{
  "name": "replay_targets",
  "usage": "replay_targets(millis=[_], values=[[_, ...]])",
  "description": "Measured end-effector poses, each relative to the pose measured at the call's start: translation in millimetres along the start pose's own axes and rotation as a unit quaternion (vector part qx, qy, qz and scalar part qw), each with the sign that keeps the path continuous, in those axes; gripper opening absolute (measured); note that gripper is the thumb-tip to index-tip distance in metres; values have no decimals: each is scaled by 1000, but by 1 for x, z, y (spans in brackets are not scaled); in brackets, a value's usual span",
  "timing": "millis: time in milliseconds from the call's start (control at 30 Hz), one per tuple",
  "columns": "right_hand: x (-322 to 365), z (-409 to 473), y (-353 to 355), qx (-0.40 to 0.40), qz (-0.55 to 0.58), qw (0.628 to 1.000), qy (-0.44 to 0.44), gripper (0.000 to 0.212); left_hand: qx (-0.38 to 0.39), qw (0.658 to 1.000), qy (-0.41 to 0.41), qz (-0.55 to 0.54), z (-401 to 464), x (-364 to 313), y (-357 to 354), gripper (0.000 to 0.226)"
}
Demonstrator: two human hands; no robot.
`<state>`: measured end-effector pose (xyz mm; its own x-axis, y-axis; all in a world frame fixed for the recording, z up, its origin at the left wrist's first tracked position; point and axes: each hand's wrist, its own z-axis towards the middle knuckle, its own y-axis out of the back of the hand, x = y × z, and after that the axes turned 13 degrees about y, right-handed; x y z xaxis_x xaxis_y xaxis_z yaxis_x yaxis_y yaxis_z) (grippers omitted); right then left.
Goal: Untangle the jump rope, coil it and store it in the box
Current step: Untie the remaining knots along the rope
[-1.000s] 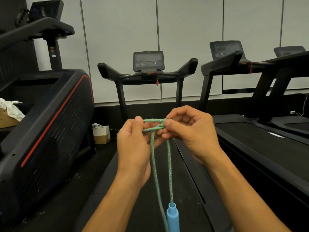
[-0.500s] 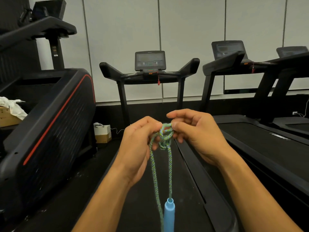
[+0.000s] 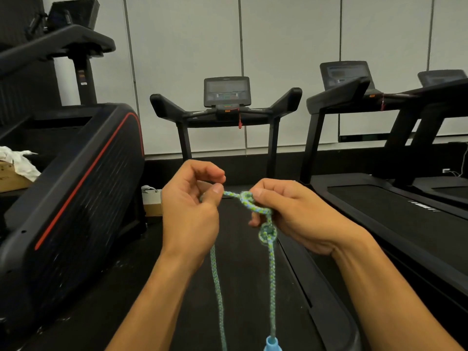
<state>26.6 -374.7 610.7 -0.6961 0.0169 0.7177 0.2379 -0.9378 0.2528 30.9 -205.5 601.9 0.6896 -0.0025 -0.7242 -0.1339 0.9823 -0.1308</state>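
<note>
Blue-green braided cord of the jump rope [image 3: 271,274] runs between both hands, held up in front of the person above a treadmill belt [image 3: 243,287]. The left hand [image 3: 190,214] has its fingers curled, and its thumb tip presses the cord against the side of the forefinger, pinching one short stretch. The right hand [image 3: 291,216] is curled as well, with its thumb and forefinger pinching a loose knot [image 3: 247,198] at the top of the cord; the lower fingers fold in behind the strand. Between the two pinches the rope lies nearly level, slanting slightly down toward the right. From the right hand the cord drops almost straight down, passing through a second small round loop [image 3: 268,234] just below the fingers, and its long axis there is vertical, ending at a light blue handle [image 3: 271,345] whose top shows at the bottom edge. A second strand hangs from under the left hand, also nearly vertical, and leaves the view at the bottom. The two hanging strands stay apart, roughly parallel. Beyond the hands stands the treadmill's console [image 3: 226,91] against a pale panelled wall [image 3: 187,59], with more treadmills [image 3: 395,198] to the right and a black machine with a red stripe [image 3: 76,183] to the left. A small white box [image 3: 152,201] sits on the floor beside it.
</note>
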Motion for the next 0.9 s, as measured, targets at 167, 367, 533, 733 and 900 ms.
replay_targets(millis=[167, 367, 533, 733, 900], values=[[5, 0, -2, 10, 186, 982, -24, 11, -81, 996, -27, -11, 7, 6, 4, 40], [6, -2, 17, -30, 84, 996, -28, 14, -204, 978, -42, -8, 20, 1, 27, 44], [3, 2, 19, -112, 84, 990, -2, 12, -120, 992, 3, 35, 17, -6, 27, 35], [7, 2, 0, -70, 87, 994, -5, 13, 134, 967, 192, 96, 2, 4, 8, 39], [4, 4, -7, -57, 78, 995, -11, 16, 170, 970, 163, 55, -5, 4, -3, 29]])
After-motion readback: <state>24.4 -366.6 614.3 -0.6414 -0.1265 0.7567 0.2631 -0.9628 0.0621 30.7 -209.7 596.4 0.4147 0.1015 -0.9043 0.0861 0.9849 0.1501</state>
